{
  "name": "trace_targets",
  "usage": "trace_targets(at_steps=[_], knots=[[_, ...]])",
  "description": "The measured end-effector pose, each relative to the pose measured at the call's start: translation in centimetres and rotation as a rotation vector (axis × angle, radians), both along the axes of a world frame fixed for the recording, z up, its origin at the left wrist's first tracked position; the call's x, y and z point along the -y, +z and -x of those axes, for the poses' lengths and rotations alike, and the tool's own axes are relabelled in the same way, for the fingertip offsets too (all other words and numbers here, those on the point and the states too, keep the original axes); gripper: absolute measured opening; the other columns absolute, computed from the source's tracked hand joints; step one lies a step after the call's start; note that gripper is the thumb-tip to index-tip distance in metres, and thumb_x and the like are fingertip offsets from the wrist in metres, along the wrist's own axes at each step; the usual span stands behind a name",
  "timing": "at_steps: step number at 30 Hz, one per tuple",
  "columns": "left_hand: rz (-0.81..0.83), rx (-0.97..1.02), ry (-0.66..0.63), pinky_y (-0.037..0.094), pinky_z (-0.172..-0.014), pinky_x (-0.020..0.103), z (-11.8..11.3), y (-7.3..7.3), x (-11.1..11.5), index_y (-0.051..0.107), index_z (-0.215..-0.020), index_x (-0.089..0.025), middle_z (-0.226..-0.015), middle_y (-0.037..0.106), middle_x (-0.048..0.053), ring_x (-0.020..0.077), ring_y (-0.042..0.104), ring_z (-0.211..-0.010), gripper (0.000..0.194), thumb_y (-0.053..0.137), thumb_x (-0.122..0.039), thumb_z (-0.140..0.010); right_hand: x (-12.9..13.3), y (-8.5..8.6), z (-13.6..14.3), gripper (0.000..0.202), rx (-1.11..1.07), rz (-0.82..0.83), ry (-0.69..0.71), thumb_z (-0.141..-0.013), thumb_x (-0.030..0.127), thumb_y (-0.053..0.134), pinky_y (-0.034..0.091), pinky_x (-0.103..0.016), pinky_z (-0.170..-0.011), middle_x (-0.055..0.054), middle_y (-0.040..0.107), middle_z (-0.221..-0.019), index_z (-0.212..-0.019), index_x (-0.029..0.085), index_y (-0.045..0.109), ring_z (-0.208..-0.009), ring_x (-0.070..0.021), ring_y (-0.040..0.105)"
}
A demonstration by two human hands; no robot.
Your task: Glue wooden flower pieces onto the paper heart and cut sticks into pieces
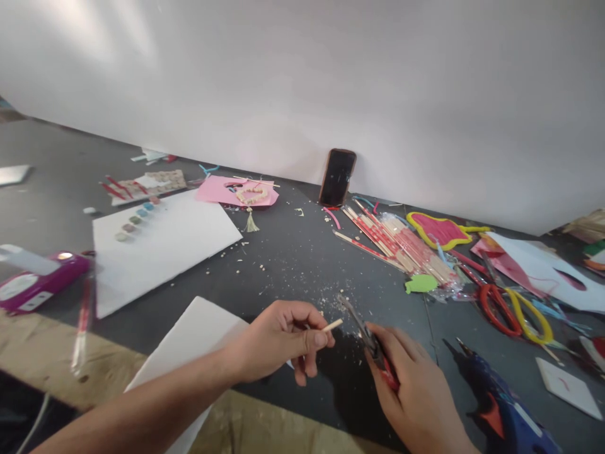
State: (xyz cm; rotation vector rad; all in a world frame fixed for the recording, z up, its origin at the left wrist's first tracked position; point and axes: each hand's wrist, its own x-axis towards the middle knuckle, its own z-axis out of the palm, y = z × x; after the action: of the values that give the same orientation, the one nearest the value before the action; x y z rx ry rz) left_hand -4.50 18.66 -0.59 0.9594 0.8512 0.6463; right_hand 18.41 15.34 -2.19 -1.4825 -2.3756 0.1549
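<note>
My left hand (288, 340) is closed at the lower middle, pinching a short pale wooden stick (333, 325) between thumb and fingers. The stick's free end points right, toward the cutting tool. My right hand (411, 384) is wrapped round red-handled cutters (373, 347), whose metal jaws point up and to the left. A small gap separates the jaws from the stick. Pale crumbs and chips lie scattered on the dark table (293, 265) just beyond both hands. Under my left forearm is a white sheet (203, 328).
Behind stands a phone (338, 178) against the wall. Wrapped chopsticks (401, 243), red scissors (501, 309) and a blue glue gun (505, 403) lie right. At left are a white board (161, 246) with paint pots, pink paper (212, 189) and a purple device (38, 284).
</note>
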Motion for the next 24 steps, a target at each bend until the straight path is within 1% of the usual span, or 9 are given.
trace_targets(at_steps=[5,9,11,13,15,17,19,22,24], knots=[[0.014,0.064,0.006,0.05,-0.038,0.018,0.1,-0.2,0.1,0.064,-0.075,-0.011,-0.056,0.061,0.001,0.0084,0.056,-0.043,0.024,0.069,-0.034,-0.072,-0.2,0.0,0.1,0.033,-0.003,-0.028,0.001,-0.083,0.021,0.046,0.051,-0.032,-0.076,-0.008,0.063,-0.102,-0.115,0.021,0.05,-0.09,-0.0201,0.062],[0.043,0.165,0.011,0.05,-0.036,0.018,0.3,-0.4,-0.1,0.064,-0.075,-0.01,-0.068,0.065,0.005,0.008,0.056,-0.043,0.022,0.071,-0.031,-0.071,-0.6,-0.4,-0.1,0.031,0.044,-0.076,-0.129,-0.083,0.032,0.049,0.052,-0.031,-0.066,-0.007,0.067,-0.094,-0.112,0.022,0.053,-0.081,-0.0211,0.065],[0.061,0.253,0.055,0.048,-0.034,0.017,0.5,-0.4,-0.5,0.063,-0.073,-0.01,-0.07,0.066,0.005,0.0069,0.055,-0.041,0.022,0.071,-0.031,-0.072,-0.9,-0.5,-0.3,0.034,0.06,-0.08,-0.229,-0.083,0.041,0.049,0.052,-0.03,-0.061,-0.006,0.069,-0.088,-0.11,0.021,0.054,-0.074,-0.0208,0.067],[0.071,0.331,0.123,0.045,-0.031,0.015,0.7,-0.3,-0.9,0.061,-0.07,-0.011,-0.068,0.066,0.004,0.0047,0.051,-0.037,0.022,0.069,-0.031,-0.073,-1.5,-0.3,-0.4,0.037,0.075,-0.058,-0.317,-0.084,0.046,0.048,0.051,-0.029,-0.056,-0.005,0.07,-0.084,-0.11,0.021,0.055,-0.069,-0.0202,0.067],[0.077,0.383,0.19,0.042,-0.03,0.013,1.1,-0.2,-1.4,0.059,-0.069,-0.011,-0.067,0.065,0.003,0.0027,0.047,-0.035,0.022,0.068,-0.03,-0.075,-2.1,0.1,-0.6,0.037,0.111,-0.032,-0.378,-0.086,0.044,0.045,0.05,-0.028,-0.053,-0.004,0.07,-0.079,-0.113,0.019,0.053,-0.065,-0.0199,0.067],[0.08,0.422,0.234,0.04,-0.031,0.011,1.4,-0.2,-1.8,0.059,-0.071,-0.011,-0.067,0.064,0.003,0.002,0.045,-0.036,0.019,0.067,-0.028,-0.077,-2.7,0.4,-0.7,0.038,0.161,-0.017,-0.391,-0.088,0.037,0.042,0.048,-0.028,-0.051,-0.005,0.069,-0.073,-0.118,0.016,0.049,-0.062,-0.0203,0.066],[0.082,0.459,0.259,0.04,-0.032,0.01,1.6,-0.4,-2.1,0.058,-0.073,-0.012,-0.068,0.064,0.003,0.002,0.045,-0.039,0.017,0.066,-0.025,-0.077,-3.1,0.6,-0.8,0.037,0.202,-0.03,-0.369,-0.088,0.029,0.042,0.05,-0.032,-0.057,-0.008,0.069,-0.075,-0.119,0.01,0.048,-0.068,-0.0225,0.066],[0.094,0.493,0.261,0.039,-0.034,0.01,1.8,-0.7,-2.4,0.058,-0.075,-0.012,-0.069,0.062,0.002,0.0021,0.045,-0.041,0.015,0.066,-0.024,-0.078,-3.0,1.0,-0.7,0.033,0.236,-0.066,-0.308,-0.085,0.02,0.042,0.046,-0.045,-0.081,-0.018,0.065,-0.1,-0.113,0.007,0.054,-0.093,-0.0285,0.06],[0.102,0.501,0.264,0.04,-0.034,0.011,1.8,-0.9,-2.5,0.058,-0.076,-0.012,-0.069,0.061,0.001,0.0021,0.045,-0.041,0.016,0.066,-0.025,-0.078,-3.1,1.8,-0.2,0.031,0.249,-0.069,-0.244,-0.084,0.018,0.042,0.041,-0.048,-0.09,-0.017,0.06,-0.113,-0.11,0.01,0.057,-0.104,-0.029,0.054]])
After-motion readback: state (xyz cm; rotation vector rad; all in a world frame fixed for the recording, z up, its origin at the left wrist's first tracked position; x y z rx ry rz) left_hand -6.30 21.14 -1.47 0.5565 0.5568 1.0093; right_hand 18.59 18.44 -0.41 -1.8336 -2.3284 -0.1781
